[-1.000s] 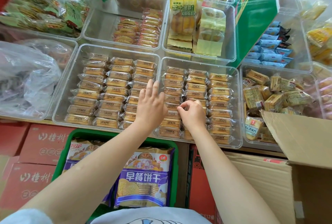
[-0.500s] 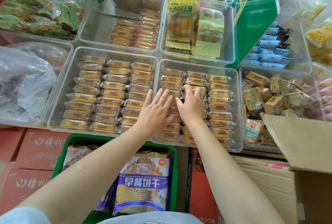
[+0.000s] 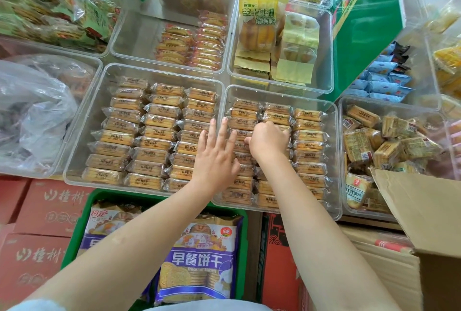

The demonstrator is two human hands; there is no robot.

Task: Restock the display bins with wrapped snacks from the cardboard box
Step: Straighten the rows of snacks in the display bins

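Clear bin (image 3: 334,161) edge-to-edge full — left hand (image 3: 215,158) flat, right hand (image 3: 268,142) curled on a snack (hidden).

Landmark = centre bin (image 3: 334,161), packed w/ rows of wrapped snacks (image 3: 309,136). Both hands over its left half: left hand (image 3: 214,158) flat on the packs, right hand (image 3: 268,141) just beside it. Second bin (image 3: 82,136) touching on left. Jumbled-pack bin (image 3: 343,116) on right. Cardboard box (image 3: 424,223) front-right of it. Basket (image 3: 74,236) w/ biscuit bag (image 3: 199,260) front-left, below.
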